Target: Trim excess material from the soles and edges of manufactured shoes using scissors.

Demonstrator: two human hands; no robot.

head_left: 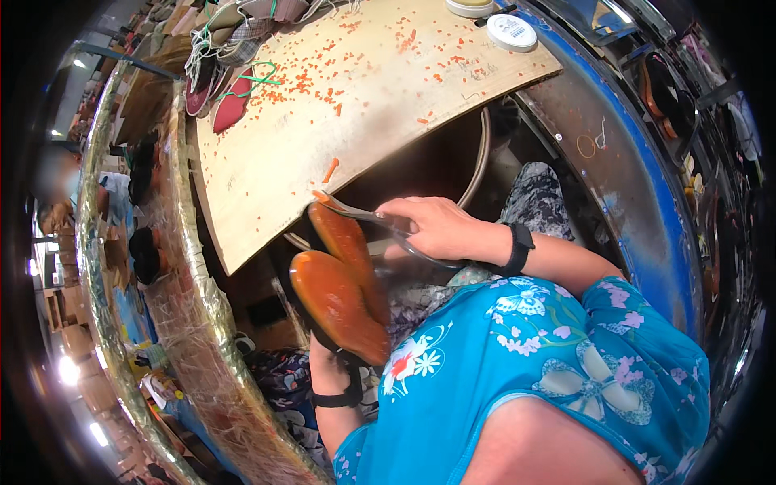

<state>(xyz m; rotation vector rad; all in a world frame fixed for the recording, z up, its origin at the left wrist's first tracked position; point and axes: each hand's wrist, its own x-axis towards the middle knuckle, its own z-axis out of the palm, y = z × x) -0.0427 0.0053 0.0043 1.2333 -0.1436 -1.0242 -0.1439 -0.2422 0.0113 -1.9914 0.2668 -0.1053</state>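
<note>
Your right hand (436, 230) has its fingers clenched through the handles of the scissors (380, 220), blades pointing left and meeting the toe edge of the orange shoe soles (343, 283). Your left hand (327, 352) is mostly hidden under the pair; it looks to be gripping them from below at the heel end, but the finger positions can't be told. The soles sit stacked and tilted in front of your lap, just below the edge of the wooden board (356, 105), not resting on it. To trim clean, I'd say keep the blades flush along the rim, take short bites, and turn the soles with your left hand rather than twisting your right wrist. Orange trimmings (311, 81) litter the board; more shoe uppers (230, 89) are piled at its far left corner, and white round tins (511, 32) sit at its far right.
</note>
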